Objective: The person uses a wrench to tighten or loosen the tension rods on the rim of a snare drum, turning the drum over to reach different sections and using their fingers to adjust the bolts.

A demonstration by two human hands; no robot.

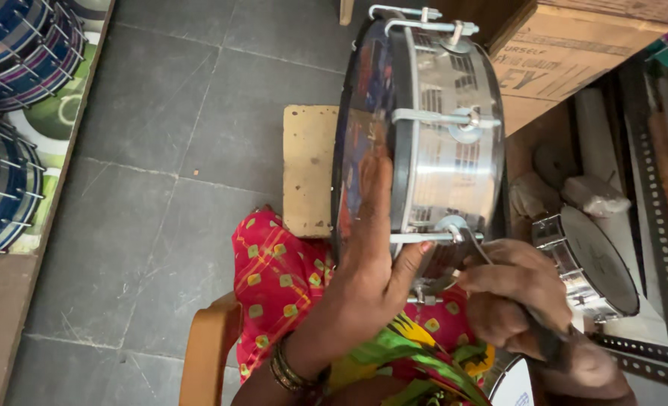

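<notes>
— One drum (pixel 424 135) stands on edge over the person's lap, its printed blue and orange skin facing left and its shiny metal shell, ringed with tension rods, facing right.

— How are the hands set on it?

— Left hand (pixel 371 256) lies flat against the skin with the fingers stretched upward and the thumb hooked over the rim at the lowest visible rod. Right hand (pixel 518 297) is curled tight around a dark-handled metal wrench (pixel 484 252), whose head sits on the fitting of that same rod.

— What lies underneath?

— Red cloth with yellow squares (pixel 274 271) covers the lap, and a wooden chair arm (pixel 206 349) curves at the lower left. A pale wooden block (pixel 308 169) rests on the grey tiled floor (pixel 161 150) just behind the drum.

— And around it?

— To the right a smaller metal drum (pixel 593 263) lies tilted beside slotted metal angle bars (pixel 661 225), close to the right hand. A cardboard box (pixel 567 53) sits behind the upper shell. Stacked blue drums (pixel 10 98) fill the left edge, well apart. A bit of white drum skin (pixel 514 387) shows at the bottom edge, partly hidden by the right forearm.
</notes>
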